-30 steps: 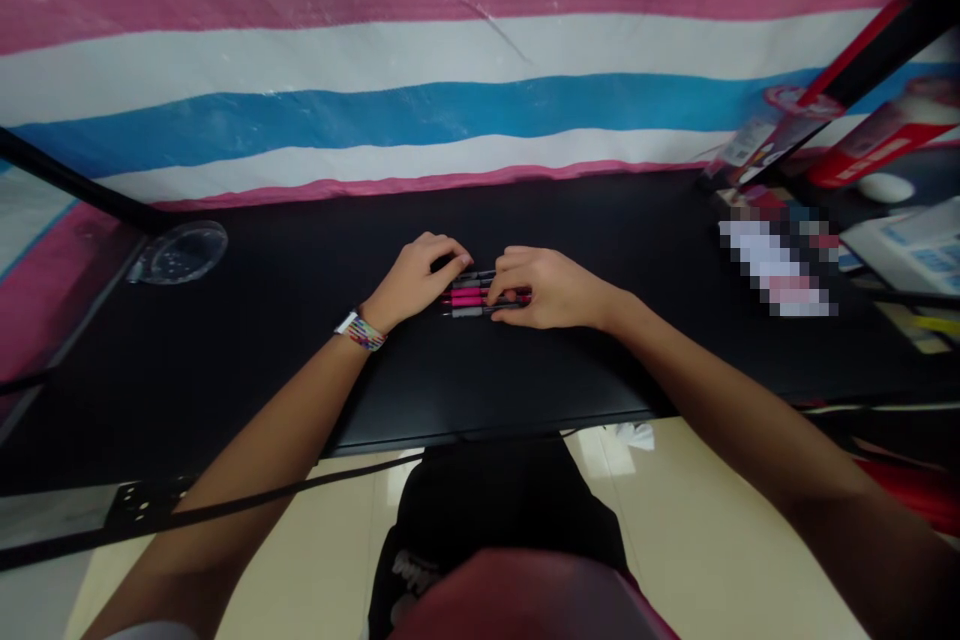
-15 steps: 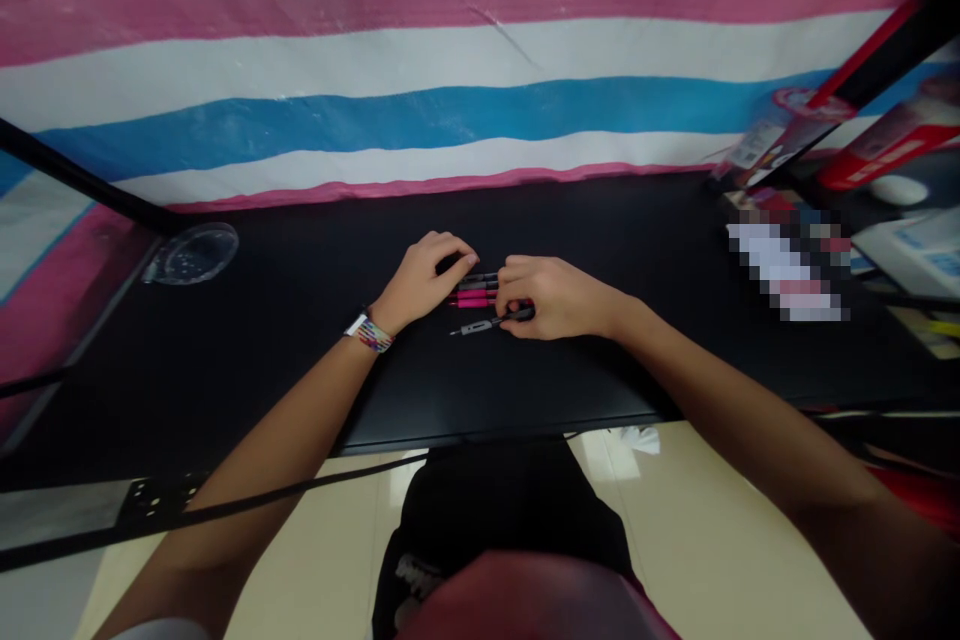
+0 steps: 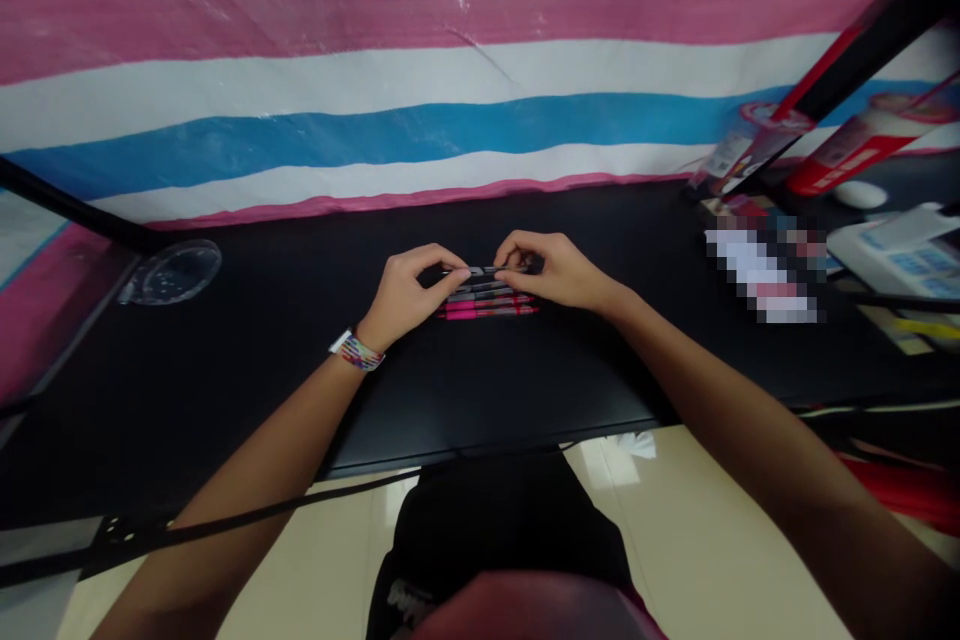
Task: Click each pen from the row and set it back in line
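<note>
My left hand [image 3: 405,292] pinches the left end of a grey-and-black pen [image 3: 484,271] between thumb and fingertips. On the pen's right end, the thumb and fingers of my right hand [image 3: 566,270] are closed. It is held level at the far side of a row of pens lying side by side on the black table. Just below it in the row are grey-and-black pens [image 3: 480,290], partly covered by my fingers. Pink pens [image 3: 487,311] with red ends lie nearest to me.
A clear plastic lid [image 3: 172,272] rests on the left of the black table [image 3: 570,390]. At the right stand drink cups [image 3: 750,155] with straws, a white rounded object [image 3: 861,194] and a blurred-out packet [image 3: 761,270]. A striped sheet [image 3: 420,135] hangs behind.
My right hand has carried the grey pen from the near side of the row to its far side. My left hand has closed on its other end. The view has shifted slightly.
</note>
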Motion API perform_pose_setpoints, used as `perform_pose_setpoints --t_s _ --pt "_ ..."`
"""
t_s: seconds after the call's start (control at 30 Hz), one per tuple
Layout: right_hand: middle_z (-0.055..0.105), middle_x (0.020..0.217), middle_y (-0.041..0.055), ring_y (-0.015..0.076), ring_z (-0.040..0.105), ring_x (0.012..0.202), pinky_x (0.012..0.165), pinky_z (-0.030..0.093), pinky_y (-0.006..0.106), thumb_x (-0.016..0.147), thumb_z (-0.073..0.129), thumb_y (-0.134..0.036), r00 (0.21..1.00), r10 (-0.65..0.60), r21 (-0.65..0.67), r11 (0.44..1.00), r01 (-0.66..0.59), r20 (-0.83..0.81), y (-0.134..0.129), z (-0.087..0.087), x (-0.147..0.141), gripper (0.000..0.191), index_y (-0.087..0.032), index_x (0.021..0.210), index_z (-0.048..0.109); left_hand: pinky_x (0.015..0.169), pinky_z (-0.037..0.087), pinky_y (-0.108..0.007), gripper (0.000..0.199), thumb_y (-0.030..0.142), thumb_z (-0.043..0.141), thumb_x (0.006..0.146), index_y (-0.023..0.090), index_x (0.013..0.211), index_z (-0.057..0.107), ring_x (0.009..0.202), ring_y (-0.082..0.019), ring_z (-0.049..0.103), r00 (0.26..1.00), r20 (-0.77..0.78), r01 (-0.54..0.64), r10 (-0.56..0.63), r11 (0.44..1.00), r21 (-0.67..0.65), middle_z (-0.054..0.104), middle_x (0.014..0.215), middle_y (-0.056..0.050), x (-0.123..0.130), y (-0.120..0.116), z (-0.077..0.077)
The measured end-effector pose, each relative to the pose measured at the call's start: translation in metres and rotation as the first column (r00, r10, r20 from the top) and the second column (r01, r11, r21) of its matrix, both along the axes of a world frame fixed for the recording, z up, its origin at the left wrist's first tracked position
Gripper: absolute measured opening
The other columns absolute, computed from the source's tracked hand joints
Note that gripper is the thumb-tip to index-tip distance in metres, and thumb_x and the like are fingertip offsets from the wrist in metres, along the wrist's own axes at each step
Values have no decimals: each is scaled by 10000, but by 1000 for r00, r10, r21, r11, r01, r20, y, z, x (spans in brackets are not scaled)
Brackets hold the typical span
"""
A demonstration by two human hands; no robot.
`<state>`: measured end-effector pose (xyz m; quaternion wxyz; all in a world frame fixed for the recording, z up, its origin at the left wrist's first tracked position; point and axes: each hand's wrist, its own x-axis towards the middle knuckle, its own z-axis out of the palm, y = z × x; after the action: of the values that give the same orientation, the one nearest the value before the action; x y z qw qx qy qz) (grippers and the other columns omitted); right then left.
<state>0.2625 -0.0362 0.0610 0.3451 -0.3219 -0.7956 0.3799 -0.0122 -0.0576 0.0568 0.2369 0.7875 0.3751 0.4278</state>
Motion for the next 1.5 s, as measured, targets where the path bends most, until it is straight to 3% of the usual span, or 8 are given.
perform_pose_setpoints --t_s 0.23,0.47,0.67,0.93,1.13,1.3,1.4,1.5 --pt "792 880 50 165 662 748 703 543 326 855 920 -430 941 -156 -350 936 43 -302 20 -13 5 285 -201 997 824 841 589 -366 90 297 843 959 220 1002 822 876 -207 738 985 85 -149 149 989 1 803 980 -57 -4 9 -8" --pt "793 817 55 123 575 622 556 445 290 872 922 -524 921 -259 -393 910 131 -291 27 -22 1 343 -198 946 844 809 541 -349 154 337 760 1027 221 926 770 858 -199 713 984 58 -165 166 986 -28 774 915 -37 -6 14 -13" --pt "782 789 52 128 612 654 609 511 303 780 1007 -525 887 -283 -490 868 76 -365 25 -21 -4 388 -197 945 881 735 469 -324 250 354 635 1110 232 898 688 758 -175 640 986 -33 -166 165 986 -33 677 794 -1 -6 14 -13" --pt "818 875 57 157 667 723 692 582 348 786 1008 -468 876 -277 -395 912 110 -394 24 -27 -9 313 -232 964 907 715 449 -343 562 511 465 1183 227 710 576 680 -167 590 983 -32 -184 182 980 -79 599 690 -3 -8 15 -15" --pt "785 827 48 148 630 679 660 573 346 789 993 -498 858 -331 -458 879 130 -393 28 -27 -6 352 -219 977 890 801 553 -342 223 431 831 973 256 1103 785 838 -195 713 980 122 -148 159 984 -95 783 952 -31 -8 19 -19" --pt "806 876 58 159 666 732 709 603 350 755 1019 -478 849 -323 -506 859 77 -419 28 -26 -6 383 -214 1000 889 793 577 -346 477 512 561 1139 222 840 793 741 -190 732 980 63 -177 191 968 -178 755 726 -38 -9 19 -16" --pt "816 901 61 159 681 749 734 618 349 741 1025 -457 840 -326 -521 852 61 -435 27 -26 -7 389 -209 1008 889 799 590 -336 237 459 729 1049 241 1107 798 795 -194 759 978 140 -127 154 975 -183 775 818 -20 -10 20 -16" --pt "824 920 65 163 697 766 756 629 351 744 1018 -428 827 -321 -524 851 37 -463 27 -26 -6 376 -207 1021 891 823 598 -339 247 460 718 1057 229 986 771 796 -189 759 979 135 -126 152 975 -181 770 808 -26 -11 21 -17"
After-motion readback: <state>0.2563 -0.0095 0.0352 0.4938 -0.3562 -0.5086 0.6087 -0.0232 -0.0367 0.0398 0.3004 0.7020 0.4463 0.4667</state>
